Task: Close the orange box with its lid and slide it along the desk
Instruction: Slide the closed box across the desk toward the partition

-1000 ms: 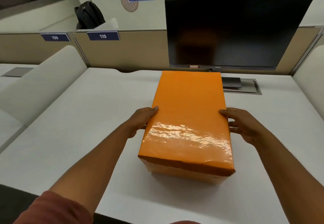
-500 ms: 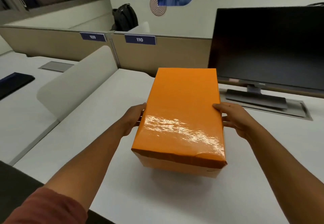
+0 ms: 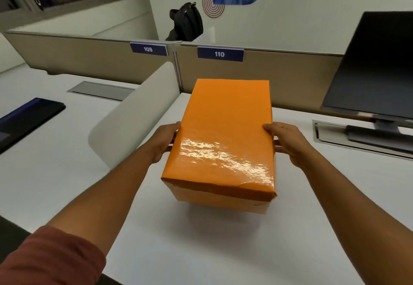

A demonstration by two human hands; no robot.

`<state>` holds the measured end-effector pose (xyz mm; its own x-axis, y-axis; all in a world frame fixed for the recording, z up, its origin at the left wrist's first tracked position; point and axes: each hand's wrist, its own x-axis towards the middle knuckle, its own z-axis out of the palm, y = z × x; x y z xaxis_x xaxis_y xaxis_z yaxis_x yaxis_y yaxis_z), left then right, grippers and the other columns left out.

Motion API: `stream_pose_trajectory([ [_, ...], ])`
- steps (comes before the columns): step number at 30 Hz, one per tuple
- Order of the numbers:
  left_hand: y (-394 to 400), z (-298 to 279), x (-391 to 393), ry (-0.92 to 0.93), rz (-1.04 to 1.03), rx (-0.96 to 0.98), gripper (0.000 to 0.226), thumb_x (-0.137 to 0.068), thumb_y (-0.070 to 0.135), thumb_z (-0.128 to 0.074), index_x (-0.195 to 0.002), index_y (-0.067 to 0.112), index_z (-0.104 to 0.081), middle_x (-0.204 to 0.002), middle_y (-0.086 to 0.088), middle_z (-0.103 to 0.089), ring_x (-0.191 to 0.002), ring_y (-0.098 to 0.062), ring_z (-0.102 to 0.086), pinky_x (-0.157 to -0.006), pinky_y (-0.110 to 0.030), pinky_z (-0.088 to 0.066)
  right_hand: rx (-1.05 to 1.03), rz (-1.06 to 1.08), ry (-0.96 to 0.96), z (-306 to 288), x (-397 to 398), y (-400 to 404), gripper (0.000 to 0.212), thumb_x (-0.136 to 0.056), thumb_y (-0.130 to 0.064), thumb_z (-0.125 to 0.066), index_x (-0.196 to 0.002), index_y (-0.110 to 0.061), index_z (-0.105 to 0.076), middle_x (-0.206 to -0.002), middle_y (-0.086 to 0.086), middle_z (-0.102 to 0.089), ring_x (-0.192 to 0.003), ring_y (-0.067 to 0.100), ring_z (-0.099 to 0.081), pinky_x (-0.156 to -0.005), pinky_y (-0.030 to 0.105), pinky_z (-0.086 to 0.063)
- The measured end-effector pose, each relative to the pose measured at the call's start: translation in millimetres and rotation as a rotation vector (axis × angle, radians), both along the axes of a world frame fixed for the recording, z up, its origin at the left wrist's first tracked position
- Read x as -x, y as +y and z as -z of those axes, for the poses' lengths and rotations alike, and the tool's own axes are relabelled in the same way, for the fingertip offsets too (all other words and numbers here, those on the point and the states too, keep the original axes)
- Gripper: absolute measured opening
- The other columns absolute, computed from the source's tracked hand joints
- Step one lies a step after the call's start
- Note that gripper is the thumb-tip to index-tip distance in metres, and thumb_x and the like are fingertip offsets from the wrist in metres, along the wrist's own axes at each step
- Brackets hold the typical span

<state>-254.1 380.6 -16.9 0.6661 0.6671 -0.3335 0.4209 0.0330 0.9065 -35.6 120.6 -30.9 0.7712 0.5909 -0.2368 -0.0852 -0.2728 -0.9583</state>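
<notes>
The orange box (image 3: pixel 223 132) stands on the white desk (image 3: pixel 201 240) with its glossy lid on top, covering it fully. My left hand (image 3: pixel 165 141) presses against the box's left side, thumb at the lid's edge. My right hand (image 3: pixel 283 141) grips the right side in the same way, thumb on the lid's rim. The box's long axis points away from me, toward the beige partition.
A white curved divider (image 3: pixel 134 115) rises just left of the box. A dark monitor (image 3: pixel 371 68) on its stand sits at the right, above a metal cable tray (image 3: pixel 330 139). The beige partition (image 3: pixel 268 70) with labels 109 and 110 closes the back. A dark flat device (image 3: pixel 26 119) lies on the neighbouring desk.
The box, held between both hands, has moved left along the desk, away from the monitor and toward the white divider. The view has swung left with it.
</notes>
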Motion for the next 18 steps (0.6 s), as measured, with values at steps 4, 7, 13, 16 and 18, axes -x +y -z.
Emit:
stream_pose_trajectory([
  [4, 51, -2, 6, -0.014, 0.016, -0.057, 0.023, -0.099, 0.039, -0.046, -0.097, 0.028, -0.066, -0.100, -0.002, -0.070, -0.094, -0.023, -0.066, -0.071, -0.036, -0.049, -0.033, 0.023, 0.009, 2, 13, 52, 0.034, -0.092, -0.045, -0.059, -0.117, -0.023, -0.064, -0.112, -0.004, -0.065, -0.101, 0.022, -0.064, -0.069, 0.033, -0.052],
  [7, 89, -4, 5, -0.007, -0.003, -0.090, 0.026, -0.099, 0.035, -0.048, -0.119, 0.027, -0.063, -0.112, -0.003, -0.068, -0.098, -0.025, -0.065, -0.087, -0.042, -0.050, -0.046, 0.028, 0.030, 7, 21, 89, 0.034, -0.091, -0.046, -0.060, -0.118, -0.023, -0.062, -0.116, -0.001, -0.065, -0.101, 0.022, -0.064, -0.070, 0.033, -0.053],
  [13, 148, -7, 7, 0.050, 0.067, -0.219, 0.025, -0.102, 0.036, -0.042, -0.120, 0.032, -0.059, -0.112, 0.000, -0.065, -0.097, -0.023, -0.065, -0.079, -0.037, -0.051, -0.037, 0.013, 0.108, 21, 31, 150, 0.048, -0.092, -0.046, -0.059, -0.131, -0.018, -0.055, -0.126, 0.003, -0.060, -0.110, 0.030, -0.061, -0.087, 0.045, -0.055],
  [16, 169, -2, 7, 0.081, 0.083, -0.298, 0.039, -0.102, 0.038, -0.040, -0.136, 0.026, -0.055, -0.122, -0.003, -0.064, -0.105, -0.028, -0.063, -0.094, -0.047, -0.050, -0.038, 0.019, 0.135, 26, 32, 170, 0.033, -0.093, -0.045, -0.058, -0.119, -0.025, -0.056, -0.122, 0.000, -0.060, -0.110, 0.029, -0.061, -0.081, 0.040, -0.055],
  [18, 177, -1, 6, 0.102, 0.106, -0.356, 0.039, -0.103, 0.037, -0.039, -0.137, 0.024, -0.055, -0.125, -0.005, -0.064, -0.107, -0.029, -0.062, -0.096, -0.048, -0.050, -0.037, 0.032, 0.143, 30, 33, 179, 0.028, -0.094, -0.044, -0.058, -0.115, -0.027, -0.056, -0.117, -0.001, -0.060, -0.110, 0.029, -0.061, -0.081, 0.040, -0.054],
])
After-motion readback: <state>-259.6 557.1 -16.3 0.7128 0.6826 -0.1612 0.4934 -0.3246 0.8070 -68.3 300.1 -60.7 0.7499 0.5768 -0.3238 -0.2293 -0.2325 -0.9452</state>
